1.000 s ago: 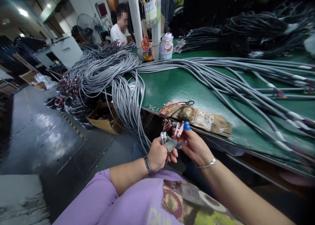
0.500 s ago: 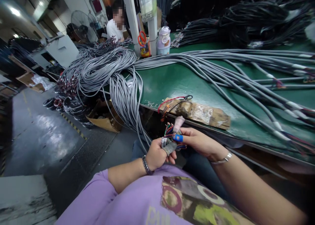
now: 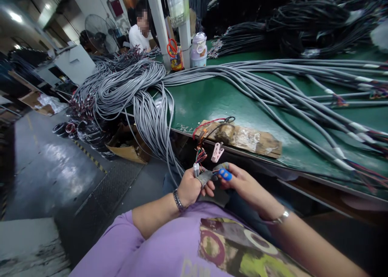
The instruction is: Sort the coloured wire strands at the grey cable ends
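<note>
My left hand [image 3: 190,188] is closed around the grey cables [image 3: 195,171], whose white-banded ends stick up above the fist. From these ends a bunch of thin coloured wires [image 3: 200,155] fans out upward. A worn grey cover wraps my left thumb. Close on its right, my right hand [image 3: 242,184] pinches thin wire between its fingertips, one in a blue finger cover [image 3: 225,174] and another in a greyish one. The exact wire ends are hidden by the fingers. Just above the hands, a pink clip [image 3: 217,152] sits at the table edge.
A taped wooden board [image 3: 257,141] with red and black leads lies along the green table [image 3: 197,103] edge. Grey cable coils [image 3: 130,83] drape off its left side. Behind stand a lilac bottle [image 3: 199,51] and orange-handled scissors [image 3: 172,47]. A person [image 3: 139,32] sits farther back.
My right hand has moved down from the pink clip, which now shows uncovered, and pinches thin wire beside my left thumb. The coloured wires now stand more upright above my left fist.
</note>
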Tool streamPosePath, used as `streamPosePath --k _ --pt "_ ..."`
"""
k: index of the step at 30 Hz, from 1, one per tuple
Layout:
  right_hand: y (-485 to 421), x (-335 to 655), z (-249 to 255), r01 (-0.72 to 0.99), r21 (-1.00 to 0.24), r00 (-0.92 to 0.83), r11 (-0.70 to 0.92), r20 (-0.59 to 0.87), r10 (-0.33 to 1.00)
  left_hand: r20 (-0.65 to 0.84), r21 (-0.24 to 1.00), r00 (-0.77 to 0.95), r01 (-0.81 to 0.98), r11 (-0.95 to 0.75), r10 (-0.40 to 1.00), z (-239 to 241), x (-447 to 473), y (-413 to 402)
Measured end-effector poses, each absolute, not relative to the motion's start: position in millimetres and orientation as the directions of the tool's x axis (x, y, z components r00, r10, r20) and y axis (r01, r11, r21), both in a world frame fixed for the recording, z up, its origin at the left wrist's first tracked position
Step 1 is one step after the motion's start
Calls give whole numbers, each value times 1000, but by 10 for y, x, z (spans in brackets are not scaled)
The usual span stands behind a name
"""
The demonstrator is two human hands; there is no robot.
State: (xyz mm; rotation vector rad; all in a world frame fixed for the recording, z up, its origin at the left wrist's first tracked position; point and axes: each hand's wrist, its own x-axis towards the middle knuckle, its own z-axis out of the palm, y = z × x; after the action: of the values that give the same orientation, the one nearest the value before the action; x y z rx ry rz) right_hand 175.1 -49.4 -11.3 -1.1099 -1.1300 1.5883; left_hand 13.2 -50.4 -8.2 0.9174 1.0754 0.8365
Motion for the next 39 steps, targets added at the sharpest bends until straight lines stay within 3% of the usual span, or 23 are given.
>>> streamPosePath --k 5,10,16,22,29,35,39 --pt "-603 1652 -89 -60 -996 -152 -70 -60 987 -359 908 377 -69 413 854 -91 102 -508" --pt "-541 1649 -104 67 -997 -313 32 10 950 -437 886 515 103 452 738 -122 13 -540" --pt "-469 1609 -163 163 -986 -181 30 0 983 -344 916 345 -83 393 873 -148 4 -570" --pt "-498 1602 -109 95 -993 -147 -64 -78 986 -335 888 229 -248 388 914 -186 37 -557" --pt "-436 1571 -6 109 -993 -218 -34 -57 974 -343 897 285 -185 402 895 -189 40 -557" --pt "-392 1578 -37 190 -980 -336 50 -17 942 -351 919 405 -22 393 844 -136 -15 -541" --pt "-405 1579 -39 272 -960 -303 72 -14 953 -327 926 362 -59 372 873 -186 -17 -562"
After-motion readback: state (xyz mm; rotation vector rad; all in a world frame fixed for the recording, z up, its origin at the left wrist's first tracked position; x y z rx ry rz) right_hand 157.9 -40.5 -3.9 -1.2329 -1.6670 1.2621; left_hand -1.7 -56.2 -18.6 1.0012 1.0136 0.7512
